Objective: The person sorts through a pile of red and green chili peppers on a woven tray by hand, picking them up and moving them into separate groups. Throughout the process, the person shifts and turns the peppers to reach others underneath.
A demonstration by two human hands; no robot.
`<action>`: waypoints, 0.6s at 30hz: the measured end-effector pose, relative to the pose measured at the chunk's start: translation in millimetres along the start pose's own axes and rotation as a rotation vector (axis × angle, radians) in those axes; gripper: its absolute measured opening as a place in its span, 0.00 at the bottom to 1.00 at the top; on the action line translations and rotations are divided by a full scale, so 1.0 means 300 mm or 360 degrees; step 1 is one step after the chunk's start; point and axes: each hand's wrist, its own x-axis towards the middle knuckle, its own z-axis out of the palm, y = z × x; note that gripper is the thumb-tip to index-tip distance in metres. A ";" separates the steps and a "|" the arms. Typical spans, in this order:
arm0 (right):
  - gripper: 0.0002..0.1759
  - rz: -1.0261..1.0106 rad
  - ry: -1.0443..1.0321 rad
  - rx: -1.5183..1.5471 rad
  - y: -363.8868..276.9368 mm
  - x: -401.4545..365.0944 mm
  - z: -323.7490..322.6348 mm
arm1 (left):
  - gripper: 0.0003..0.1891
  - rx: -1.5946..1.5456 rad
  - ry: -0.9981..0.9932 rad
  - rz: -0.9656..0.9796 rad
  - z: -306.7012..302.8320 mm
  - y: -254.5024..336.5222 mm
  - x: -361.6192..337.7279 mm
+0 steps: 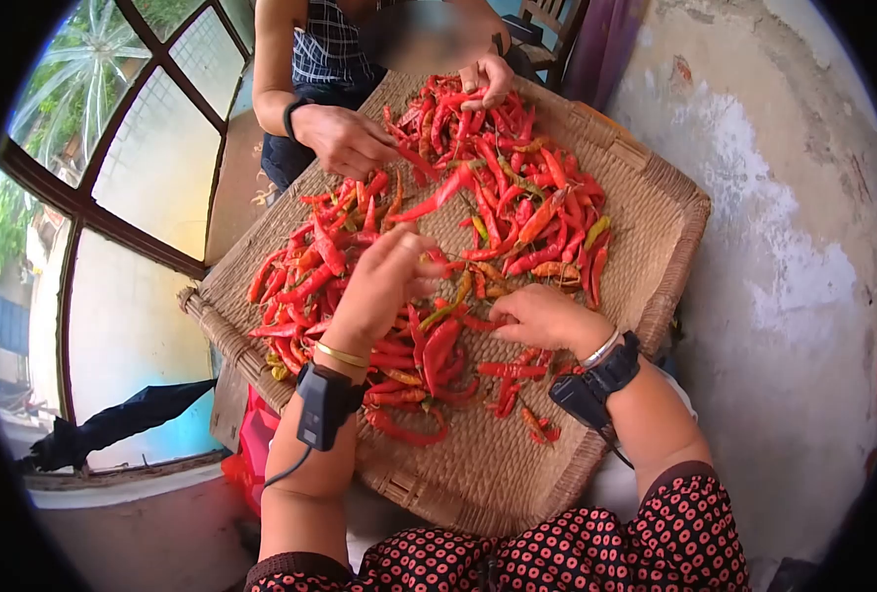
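Note:
Red chili peppers lie heaped on a woven tray, with a few yellowish and orange ones among them. My left hand hovers over the middle of the heap, its fingers curled together and slightly blurred; what they hold, if anything, I cannot tell. To its right, my right hand reaches down into the heap, thumb and fingers closed at the end of a red chili pepper. A bracelet and a strapped black device sit on each of my wrists.
Across the tray another person's hands handle chili peppers at the far side. A barred window stands on the left, with a dark umbrella below it. At right rises a peeling wall. A red bag lies beside the tray.

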 end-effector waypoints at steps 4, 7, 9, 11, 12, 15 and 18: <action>0.16 -0.0013 0.0089 -0.0108 0.023 0.002 0.019 | 0.16 0.2581 -0.0399 0.0373 -0.026 -0.069 -0.025; 0.16 -0.0024 0.0148 -0.0129 0.027 0.004 0.027 | 0.16 0.3155 -0.0401 0.0559 -0.047 -0.116 -0.041; 0.15 -0.0028 0.0186 -0.0169 0.018 0.006 0.022 | 0.13 0.3107 -0.0386 0.0621 -0.048 -0.110 -0.033; 0.15 -0.0041 0.0389 0.0062 -0.002 0.004 0.009 | 0.11 0.3072 -0.0420 0.0587 -0.040 -0.103 -0.036; 0.15 -0.0045 0.0404 0.0122 -0.006 0.006 0.007 | 0.10 0.3038 -0.0463 0.0533 -0.037 -0.097 -0.041; 0.19 -0.0259 0.0517 0.0212 -0.023 0.005 0.002 | 0.07 0.2495 -0.0703 0.0450 -0.023 -0.072 -0.058; 0.18 -0.0615 0.0293 0.0161 0.003 0.009 0.011 | 0.07 0.1866 -0.0979 0.0031 -0.022 -0.042 -0.067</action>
